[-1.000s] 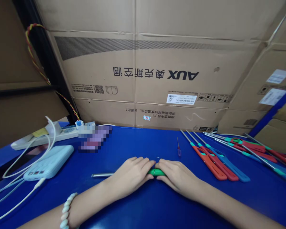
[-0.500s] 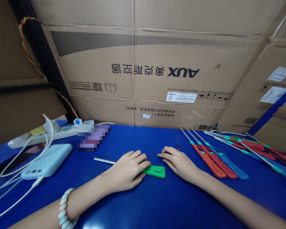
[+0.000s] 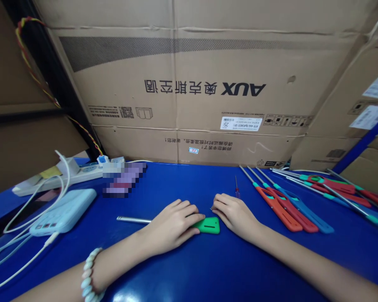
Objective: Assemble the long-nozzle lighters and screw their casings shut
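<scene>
A long-nosed lighter with a green handle (image 3: 210,225) and a thin metal tube (image 3: 132,219) lies flat on the blue table (image 3: 208,272). My left hand (image 3: 173,224) covers the joint of handle and tube, fingers curled over it and holding it down. My right hand (image 3: 234,213) rests just behind the handle's right end. Its fingertips are pinched together near the handle, on something too small to make out. A small red-handled screwdriver (image 3: 237,191) lies just beyond my right hand.
Several more lighters with red and blue handles (image 3: 283,207) lie fanned out at the right. A light blue power bank (image 3: 63,212) with white cables and a power strip (image 3: 59,176) sit at the left. Large cardboard boxes (image 3: 189,92) wall off the table's far edge.
My right hand came off the green handle, reached back toward the screwdriver, then returned with fingertips pinched beside the handle. My left hand stayed on the lighter, which turned slightly.
</scene>
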Available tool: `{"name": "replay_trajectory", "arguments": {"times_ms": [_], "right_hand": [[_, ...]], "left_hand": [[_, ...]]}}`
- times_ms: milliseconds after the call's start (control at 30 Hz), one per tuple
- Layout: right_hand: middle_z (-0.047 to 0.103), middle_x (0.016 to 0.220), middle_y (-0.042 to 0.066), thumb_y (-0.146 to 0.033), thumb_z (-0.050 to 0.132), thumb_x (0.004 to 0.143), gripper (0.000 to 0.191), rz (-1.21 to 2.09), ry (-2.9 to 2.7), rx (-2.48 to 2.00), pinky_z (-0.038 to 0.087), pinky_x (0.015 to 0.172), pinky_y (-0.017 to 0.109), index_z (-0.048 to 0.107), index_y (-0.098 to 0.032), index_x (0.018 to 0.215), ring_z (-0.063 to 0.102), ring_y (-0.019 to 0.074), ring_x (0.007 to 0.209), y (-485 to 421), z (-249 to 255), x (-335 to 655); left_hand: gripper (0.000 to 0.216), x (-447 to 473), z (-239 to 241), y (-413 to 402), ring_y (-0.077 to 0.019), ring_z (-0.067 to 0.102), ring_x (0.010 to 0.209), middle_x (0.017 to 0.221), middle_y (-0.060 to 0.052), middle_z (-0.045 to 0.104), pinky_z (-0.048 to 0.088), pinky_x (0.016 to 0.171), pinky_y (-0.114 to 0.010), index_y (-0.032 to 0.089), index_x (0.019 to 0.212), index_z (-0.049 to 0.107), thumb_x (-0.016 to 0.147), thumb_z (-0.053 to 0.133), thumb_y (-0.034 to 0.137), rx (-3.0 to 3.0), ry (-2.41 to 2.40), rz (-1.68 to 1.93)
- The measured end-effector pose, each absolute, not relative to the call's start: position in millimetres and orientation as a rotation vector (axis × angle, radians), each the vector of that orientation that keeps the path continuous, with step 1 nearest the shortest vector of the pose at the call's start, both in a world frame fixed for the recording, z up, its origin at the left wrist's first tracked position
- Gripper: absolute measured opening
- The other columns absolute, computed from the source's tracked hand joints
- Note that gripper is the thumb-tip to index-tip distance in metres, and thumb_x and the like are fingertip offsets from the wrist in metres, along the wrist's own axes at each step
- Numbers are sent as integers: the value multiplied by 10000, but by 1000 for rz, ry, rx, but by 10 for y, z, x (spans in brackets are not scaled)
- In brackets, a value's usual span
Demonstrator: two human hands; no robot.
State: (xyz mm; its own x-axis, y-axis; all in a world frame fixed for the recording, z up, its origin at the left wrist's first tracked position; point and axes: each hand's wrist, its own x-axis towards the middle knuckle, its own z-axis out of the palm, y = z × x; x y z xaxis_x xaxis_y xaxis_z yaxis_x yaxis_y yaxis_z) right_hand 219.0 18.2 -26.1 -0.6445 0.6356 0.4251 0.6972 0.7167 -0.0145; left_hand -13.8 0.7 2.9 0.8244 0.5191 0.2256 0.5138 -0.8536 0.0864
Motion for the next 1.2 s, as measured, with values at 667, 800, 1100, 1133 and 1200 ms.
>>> {"name": "replay_trajectory", "arguments": {"times_ms": [667, 800, 1100, 1133, 1200], "right_hand": [[590, 914, 91, -180, 329, 958, 191, -191, -2695, -1019, 429, 774, 346, 515, -157, 920, 554, 207, 818, 96, -144, 2207], [599, 977, 107, -146, 359, 938, 172, -335, -2751, -1005, 419, 802, 354, 530, -156, 946, 564, 216, 859, 72, -134, 2207], [590, 981, 121, -123, 367, 923, 199, -596, -2810, -912, 387, 754, 363, 560, -157, 961, 536, 228, 831, 21, -94, 2174], [590, 963, 116, -127, 370, 924, 197, -605, -2807, -906, 383, 747, 362, 563, -157, 952, 532, 227, 817, 19, -89, 2171], [588, 913, 102, -134, 383, 923, 189, -615, -2804, -893, 372, 731, 360, 569, -160, 933, 525, 223, 785, 15, -78, 2164]], "left_hand": [[267, -160, 24, 42, -211, 510, 909, 999, -58, 574, 409, 813, -339, 210, 1183, 549, 952, 440, 288, 2951, 910, 369], [272, -148, 22, 33, -212, 508, 905, 995, -62, 575, 406, 808, -339, 206, 1182, 551, 957, 429, 296, 2963, 900, 368], [288, -142, 11, 37, -211, 513, 890, 977, -66, 578, 416, 797, -341, 201, 1188, 555, 966, 404, 303, 2986, 896, 389], [286, -141, 11, 38, -214, 515, 892, 979, -67, 579, 417, 797, -345, 200, 1189, 555, 964, 410, 300, 2984, 900, 381], [283, -140, 9, 39, -217, 516, 900, 983, -67, 579, 419, 802, -349, 201, 1191, 553, 960, 420, 297, 2981, 903, 372]]}}
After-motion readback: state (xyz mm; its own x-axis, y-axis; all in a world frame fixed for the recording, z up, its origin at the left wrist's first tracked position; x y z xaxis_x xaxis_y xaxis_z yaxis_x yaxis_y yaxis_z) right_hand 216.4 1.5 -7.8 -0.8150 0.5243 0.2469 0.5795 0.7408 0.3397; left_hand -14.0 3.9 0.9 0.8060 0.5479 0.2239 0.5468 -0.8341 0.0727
